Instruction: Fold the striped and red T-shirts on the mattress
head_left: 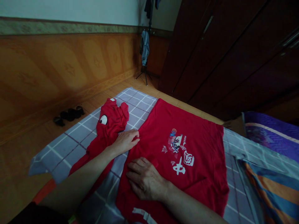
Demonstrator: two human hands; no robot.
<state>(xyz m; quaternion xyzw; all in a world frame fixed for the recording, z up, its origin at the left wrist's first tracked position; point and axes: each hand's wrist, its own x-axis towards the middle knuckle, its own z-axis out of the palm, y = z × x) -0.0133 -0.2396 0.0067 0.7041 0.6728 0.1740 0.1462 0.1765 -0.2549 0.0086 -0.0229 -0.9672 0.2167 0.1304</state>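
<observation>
A red T-shirt [198, 140] with white characters and a printed figure lies spread on the grey checked bed cover [136, 107]. My left hand [126, 140] is closed at the shirt's left edge, thumb and fingers pinching the cloth. Nearer to me, my right hand [147, 179] rests palm down on the same shirt, its fingers apart and slightly bent toward the left edge. Left of the shirt, partly behind my left forearm, is a crumpled red garment [114, 116] with a white eye-shaped print.
On the right lie a striped blue and orange cloth [275, 189] and a purple quilted piece [271, 130]. Dark shoes [70, 115] stand on the floor at left. A coat stand [149, 28] with clothes and a dark wardrobe [210, 56] are beyond the bed.
</observation>
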